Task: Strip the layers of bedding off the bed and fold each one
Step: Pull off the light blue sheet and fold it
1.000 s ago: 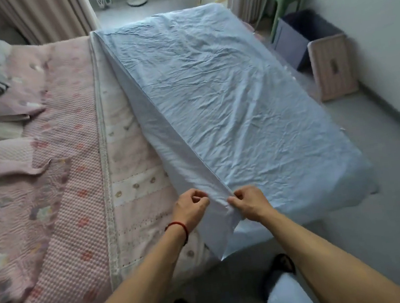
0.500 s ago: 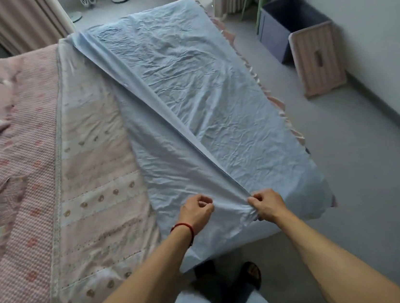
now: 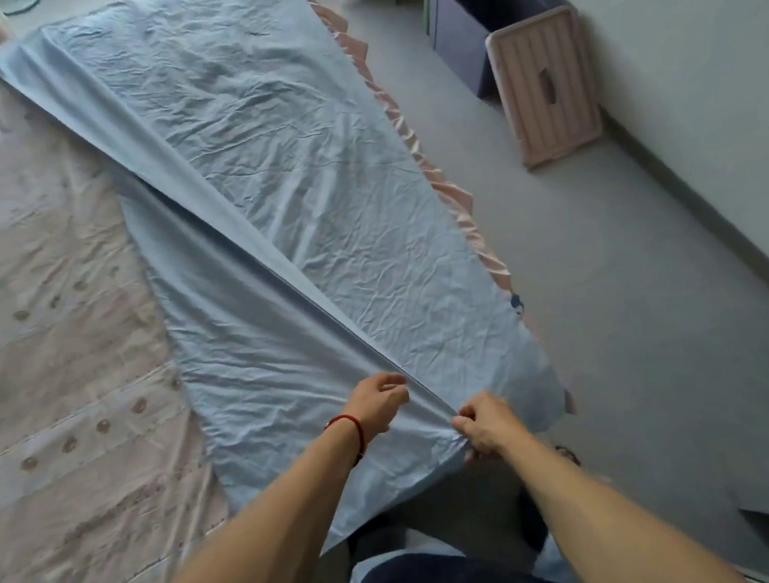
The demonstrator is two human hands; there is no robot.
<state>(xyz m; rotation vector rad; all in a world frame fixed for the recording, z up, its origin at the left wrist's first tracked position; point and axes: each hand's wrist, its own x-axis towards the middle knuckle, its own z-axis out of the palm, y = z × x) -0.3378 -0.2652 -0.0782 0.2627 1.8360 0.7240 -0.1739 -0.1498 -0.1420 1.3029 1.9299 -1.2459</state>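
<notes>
A creased light-blue cotton sheet (image 3: 264, 199), folded lengthwise, is spread along the right side of the bed over a pale pink patterned quilt (image 3: 53, 332). A pink ruffled bed skirt (image 3: 406, 128) shows along the bed's right edge. Open grey floor (image 3: 641, 308) lies to the right, with a dark blue storage bin (image 3: 479, 13) and a pink slatted stool (image 3: 546, 82) against the wall. The sheet's near corner is pinched in the curled fingers of the right hand (image 3: 486, 424); its folded edge is gripped by the left hand (image 3: 379, 401).
</notes>
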